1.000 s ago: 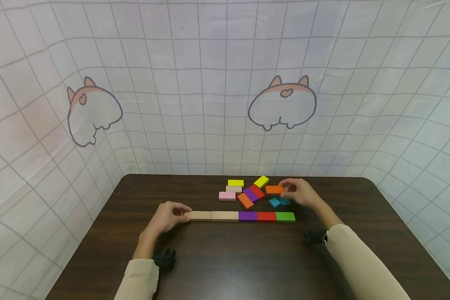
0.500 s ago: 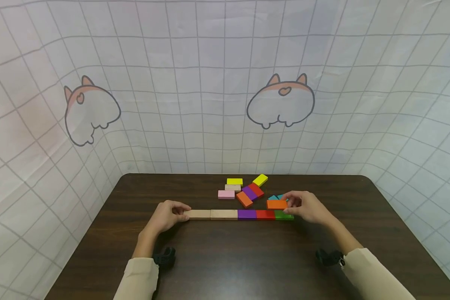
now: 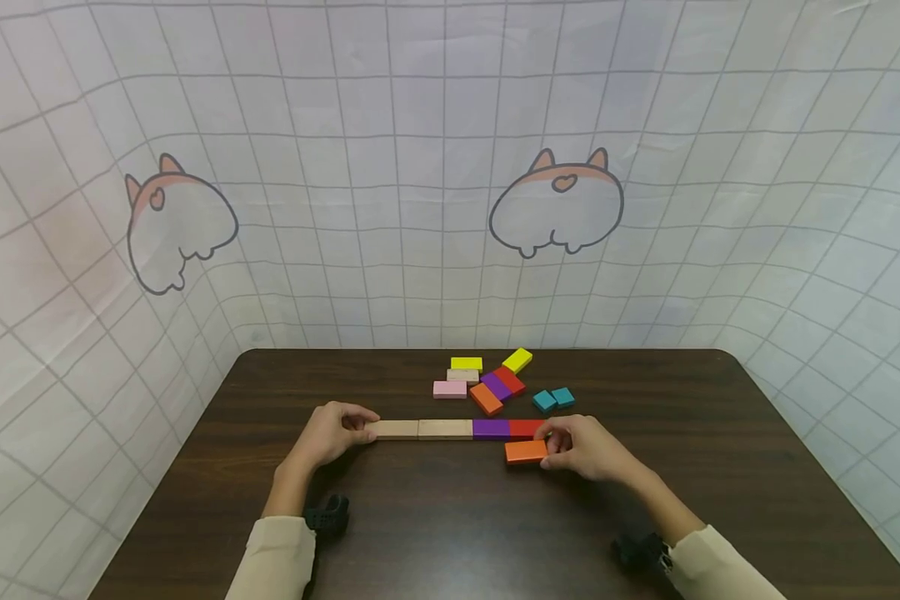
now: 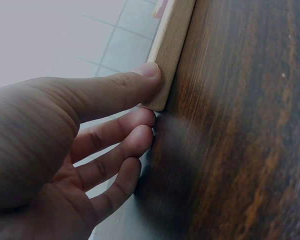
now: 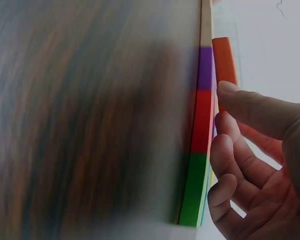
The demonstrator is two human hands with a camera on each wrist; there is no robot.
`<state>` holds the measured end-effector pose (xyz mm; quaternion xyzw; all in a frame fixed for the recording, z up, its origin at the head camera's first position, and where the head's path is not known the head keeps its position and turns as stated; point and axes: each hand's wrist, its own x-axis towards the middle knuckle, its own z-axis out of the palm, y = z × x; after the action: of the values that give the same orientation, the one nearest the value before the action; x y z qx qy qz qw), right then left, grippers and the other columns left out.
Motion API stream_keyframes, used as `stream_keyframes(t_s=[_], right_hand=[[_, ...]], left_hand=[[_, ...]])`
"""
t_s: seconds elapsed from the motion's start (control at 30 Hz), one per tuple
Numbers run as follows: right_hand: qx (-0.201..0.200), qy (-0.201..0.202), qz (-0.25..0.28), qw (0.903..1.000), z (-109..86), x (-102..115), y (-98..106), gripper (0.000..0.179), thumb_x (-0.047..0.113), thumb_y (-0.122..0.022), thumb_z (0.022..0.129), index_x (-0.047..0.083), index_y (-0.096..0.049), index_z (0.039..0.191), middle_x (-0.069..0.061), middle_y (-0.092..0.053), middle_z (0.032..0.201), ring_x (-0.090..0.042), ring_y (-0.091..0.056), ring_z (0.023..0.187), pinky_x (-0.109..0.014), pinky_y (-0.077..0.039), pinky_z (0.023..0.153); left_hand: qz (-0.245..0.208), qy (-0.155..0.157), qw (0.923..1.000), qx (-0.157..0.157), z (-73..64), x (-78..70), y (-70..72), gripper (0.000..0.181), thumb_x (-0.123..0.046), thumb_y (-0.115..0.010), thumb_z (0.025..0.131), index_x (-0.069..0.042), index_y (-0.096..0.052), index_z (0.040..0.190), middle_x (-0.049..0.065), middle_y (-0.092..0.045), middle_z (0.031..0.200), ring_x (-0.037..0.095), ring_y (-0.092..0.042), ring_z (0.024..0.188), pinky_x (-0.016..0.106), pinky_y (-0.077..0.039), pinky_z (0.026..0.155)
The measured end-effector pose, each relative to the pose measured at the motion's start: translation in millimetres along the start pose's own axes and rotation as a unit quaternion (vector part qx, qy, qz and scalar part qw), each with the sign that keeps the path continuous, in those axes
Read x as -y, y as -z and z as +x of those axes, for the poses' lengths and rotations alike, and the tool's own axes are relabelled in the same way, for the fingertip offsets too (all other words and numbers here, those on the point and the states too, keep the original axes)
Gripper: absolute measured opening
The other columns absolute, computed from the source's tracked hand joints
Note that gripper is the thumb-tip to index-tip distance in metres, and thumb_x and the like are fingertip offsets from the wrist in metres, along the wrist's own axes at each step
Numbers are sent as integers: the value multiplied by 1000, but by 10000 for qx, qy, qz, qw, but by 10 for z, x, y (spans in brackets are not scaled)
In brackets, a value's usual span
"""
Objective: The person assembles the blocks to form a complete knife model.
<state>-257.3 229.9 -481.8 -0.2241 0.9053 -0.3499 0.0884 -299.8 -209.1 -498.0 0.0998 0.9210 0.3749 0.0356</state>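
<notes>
Dark wood grain marks the counter [image 3: 450,517], over which the person's pale sleeves [image 3: 273,554] reach, each wrist carrying a black device [image 3: 328,517]. Nearest of the blocks is an orange block [image 3: 523,452], its right end pinched between thumb and fingers of the right hand [image 3: 588,446], which opens only as wide as the piece. It is raised above the row's level, appearing just nearer than the red block [image 3: 525,427] from the head, and well apart from the left hand [image 3: 328,433]. That hand pinches the left end of a wooden block [image 3: 393,430], thumb on the near face, other fingers bent by the counter. From there a straight row runs rightward: second wooden block [image 3: 446,429], purple block [image 3: 491,429], the red one, then a green block [image 5: 194,190], which the right hand hides from the head view. Farther off lie two blue blocks [image 3: 544,401], a slanted orange, purple and red cluster [image 3: 497,385], a pink block [image 3: 450,389], a pale block [image 3: 462,376] and two yellow blocks [image 3: 466,364]. Behind hangs a white gridded sheet [image 3: 390,208] with cartoon animals [image 3: 557,208].
</notes>
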Motion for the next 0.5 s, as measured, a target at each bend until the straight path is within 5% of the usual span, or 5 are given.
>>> stream_keyframes(t_s=[0.5], right_hand=[[26,-292,-61,9996,200,203,-290,25,14,-83,86,7,-71,106,5,-60,76,-10,-54,69,-24,-46,64]], left_hand=[[18,-89,10000,-12,-2,29,-3,20,-17,-82,87,-15,-81,107,-1,-66,84,16,-57,76,32,-47,69]])
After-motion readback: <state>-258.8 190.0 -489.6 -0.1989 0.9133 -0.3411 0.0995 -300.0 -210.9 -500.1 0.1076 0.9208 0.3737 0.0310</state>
